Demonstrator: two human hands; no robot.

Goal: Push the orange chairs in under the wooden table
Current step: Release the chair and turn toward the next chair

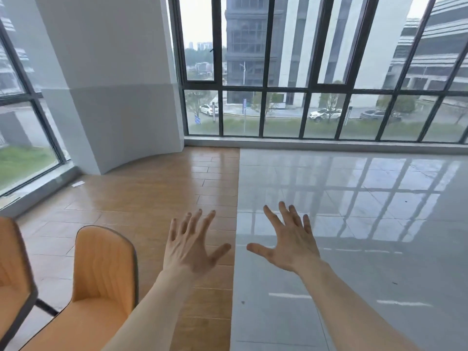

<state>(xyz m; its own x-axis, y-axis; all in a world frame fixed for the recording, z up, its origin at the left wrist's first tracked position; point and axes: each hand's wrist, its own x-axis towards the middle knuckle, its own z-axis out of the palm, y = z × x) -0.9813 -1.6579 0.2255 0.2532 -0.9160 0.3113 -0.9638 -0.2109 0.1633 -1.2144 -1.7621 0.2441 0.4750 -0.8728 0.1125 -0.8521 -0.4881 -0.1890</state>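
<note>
An orange chair [102,272] with a dark rim stands at the lower left, its backrest upright and its seat running off the bottom edge. A second orange chair [12,272] shows partly at the far left edge. My left hand [192,245] hovers with fingers spread, to the right of the nearer chair and not touching it. Out over the floor, my right hand [291,243] is also spread and holds nothing. No wooden table is in view.
Wood-look floor [157,193] covers the left half and glossy grey tile [354,198] the right. A white curved column [114,84] stands at the back left. Tall dark-framed windows [304,89] line the far wall and the left side.
</note>
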